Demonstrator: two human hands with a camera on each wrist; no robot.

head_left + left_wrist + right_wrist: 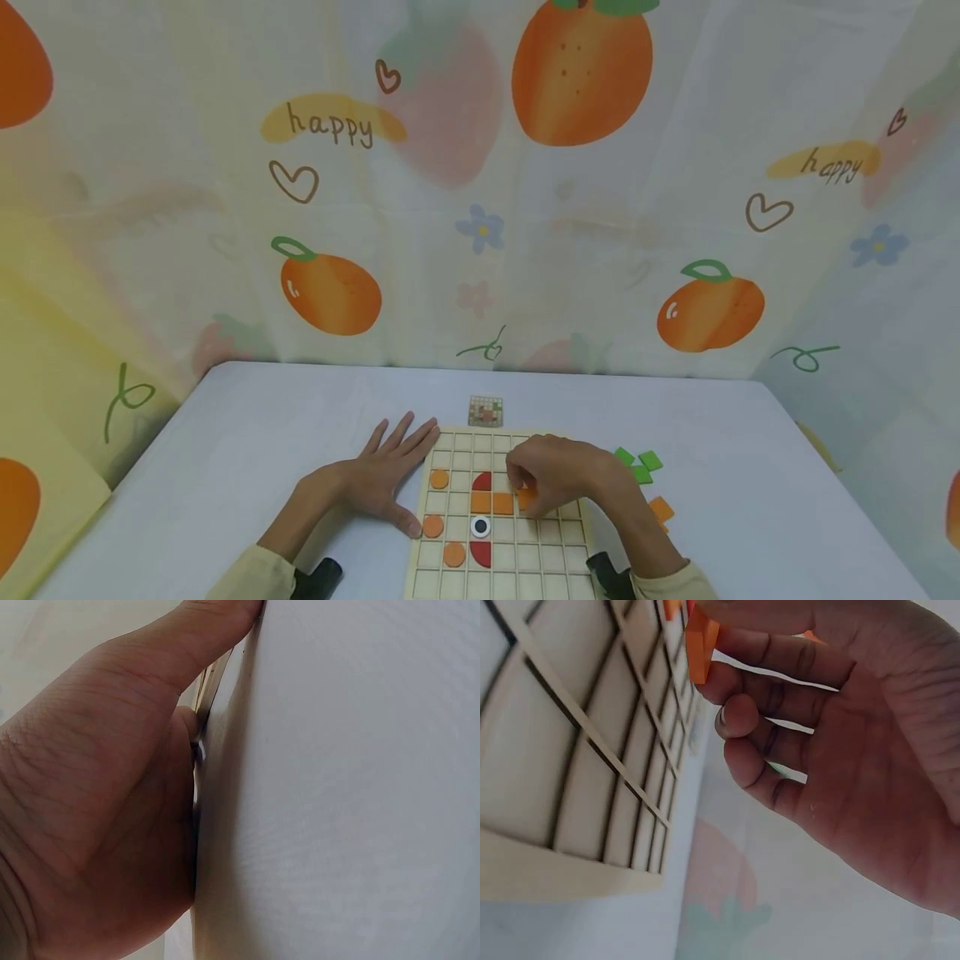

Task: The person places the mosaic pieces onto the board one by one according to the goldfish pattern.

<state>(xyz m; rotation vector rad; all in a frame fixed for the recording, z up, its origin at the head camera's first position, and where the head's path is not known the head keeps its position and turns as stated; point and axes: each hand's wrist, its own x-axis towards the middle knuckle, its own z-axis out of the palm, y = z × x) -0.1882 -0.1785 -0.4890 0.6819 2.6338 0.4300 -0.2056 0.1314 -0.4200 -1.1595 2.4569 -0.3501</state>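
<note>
A pale wooden grid board (525,560) lies on the white table. My right hand (558,471) pinches an orange square tile (700,645) between thumb and fingers, over the board's middle. Left of it, two orange square tiles (502,503) sit side by side in cells. Red quarter-round pieces (481,553) lie above and below that row, with a black-and-white eye piece (480,526) between. Three orange discs (432,526) occupy cells near the left edge. My left hand (382,482) has its fingers spread, with thumb and fingertips at the board's left edge.
Several green square tiles (651,460) lie right of the board, with orange tiles (661,508) nearer me, partly behind the right forearm. A small patterned card (485,411) lies beyond the board's far edge. Behind the table hangs a fruit-printed curtain (570,275).
</note>
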